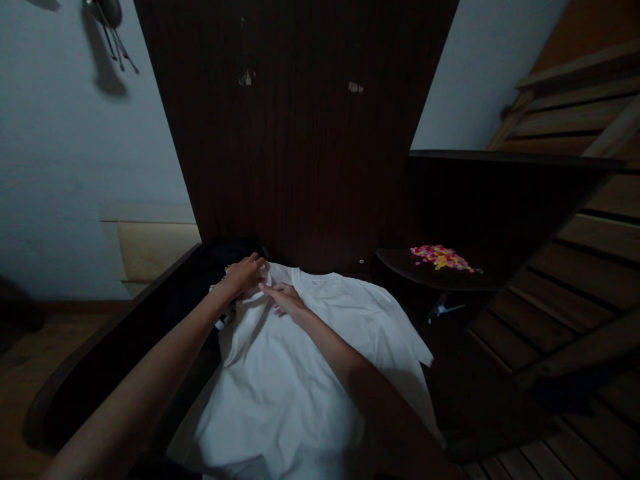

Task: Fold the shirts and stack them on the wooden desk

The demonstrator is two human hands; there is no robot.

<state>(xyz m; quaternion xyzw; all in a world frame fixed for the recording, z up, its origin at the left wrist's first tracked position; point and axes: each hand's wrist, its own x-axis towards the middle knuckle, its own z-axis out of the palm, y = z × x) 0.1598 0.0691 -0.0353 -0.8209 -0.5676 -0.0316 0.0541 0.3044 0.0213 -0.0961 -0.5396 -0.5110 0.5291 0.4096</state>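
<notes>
A white T-shirt (310,360) lies spread over a dark surface, its neckline at the far side and one sleeve stretched to the right. At its upper left shoulder my left hand (247,275) is closed on the fabric, fingers bent over a folded part. My right hand (286,299) is just beside it, thumb and forefinger pinched on the same shoulder area, the other fingers curled. Wrinkles run down the shirt's left side from there. Dark cloth (200,280) and a patterned item are partly hidden behind my left wrist.
A tall dark wooden panel (300,133) rises behind the shirt. To the right, a small rounded shelf (400,260) bears a pile of pink, red and yellow pieces (443,257). A dark raised edge (100,353) borders the left, and wooden slats (575,260) stand at the right.
</notes>
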